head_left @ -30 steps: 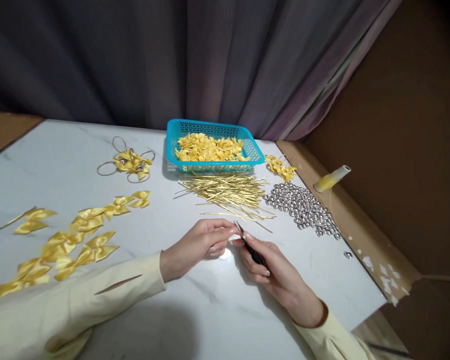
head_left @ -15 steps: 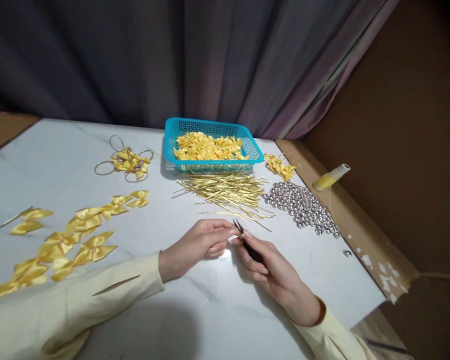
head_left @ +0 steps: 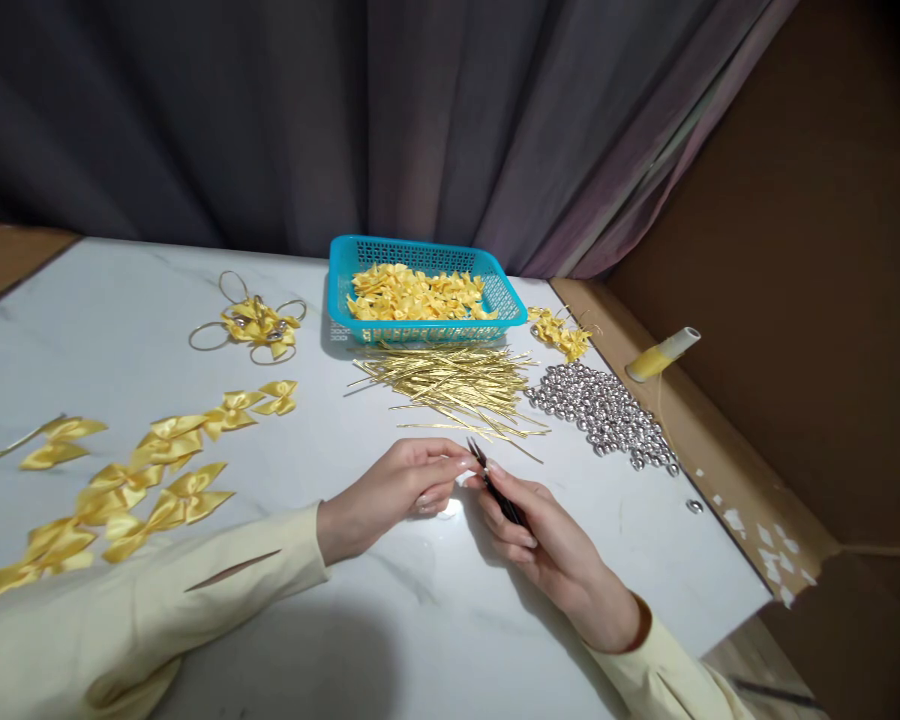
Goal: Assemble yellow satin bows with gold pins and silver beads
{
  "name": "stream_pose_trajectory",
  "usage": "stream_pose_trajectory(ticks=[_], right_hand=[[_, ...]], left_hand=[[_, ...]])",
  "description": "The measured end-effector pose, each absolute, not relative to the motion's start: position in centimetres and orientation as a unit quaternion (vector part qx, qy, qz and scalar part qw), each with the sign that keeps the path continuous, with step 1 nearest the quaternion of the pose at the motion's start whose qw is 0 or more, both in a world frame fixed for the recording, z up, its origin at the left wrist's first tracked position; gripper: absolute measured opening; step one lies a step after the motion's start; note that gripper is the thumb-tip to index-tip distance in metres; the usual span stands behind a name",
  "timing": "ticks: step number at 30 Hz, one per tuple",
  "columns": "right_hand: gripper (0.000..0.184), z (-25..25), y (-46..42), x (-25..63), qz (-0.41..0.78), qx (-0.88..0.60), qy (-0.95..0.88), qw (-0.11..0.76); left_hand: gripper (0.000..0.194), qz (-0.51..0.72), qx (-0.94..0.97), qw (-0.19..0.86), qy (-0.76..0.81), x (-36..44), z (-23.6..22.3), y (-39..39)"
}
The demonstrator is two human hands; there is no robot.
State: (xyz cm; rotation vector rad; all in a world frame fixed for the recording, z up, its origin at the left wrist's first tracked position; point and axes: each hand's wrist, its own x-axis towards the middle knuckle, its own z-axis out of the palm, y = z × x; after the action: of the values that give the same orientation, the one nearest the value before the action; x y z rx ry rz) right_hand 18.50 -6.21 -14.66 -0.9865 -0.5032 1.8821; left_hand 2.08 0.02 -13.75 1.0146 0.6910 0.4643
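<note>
In the middle of the table, my right hand [head_left: 544, 535] is closed around small black thread snips [head_left: 504, 502], their two narrow tips pointing up and away from me. My left hand [head_left: 412, 480] comes in from the left with its fingertips pinched together, touching the snips near the blades. Anything between those fingertips is too small or hidden to make out. Just beyond both hands lies a loose pile of gold twist ties [head_left: 457, 385]. Yellow satin bows [head_left: 172, 440] are spread in rows left of my left hand.
At the back stands a blue basket [head_left: 427, 325] of yellow bows. Silver beads [head_left: 607, 415] are heaped to the right, near a thread spool [head_left: 664, 355] on the ledge. Bows with gold loops [head_left: 259, 325] lie back left, and a small bow pile [head_left: 562, 335] sits back right.
</note>
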Motion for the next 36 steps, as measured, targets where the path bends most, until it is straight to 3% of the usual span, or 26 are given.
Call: stream_pose_trajectory(ticks=[36], right_hand=[[0.028, -14.07, -6.32, 18.64, 0.758, -0.418, -0.206, 0.457]], left_hand=[[0.021, 0.221, 0.44, 0.812, 0.313, 2.08, -14.05, 0.22]])
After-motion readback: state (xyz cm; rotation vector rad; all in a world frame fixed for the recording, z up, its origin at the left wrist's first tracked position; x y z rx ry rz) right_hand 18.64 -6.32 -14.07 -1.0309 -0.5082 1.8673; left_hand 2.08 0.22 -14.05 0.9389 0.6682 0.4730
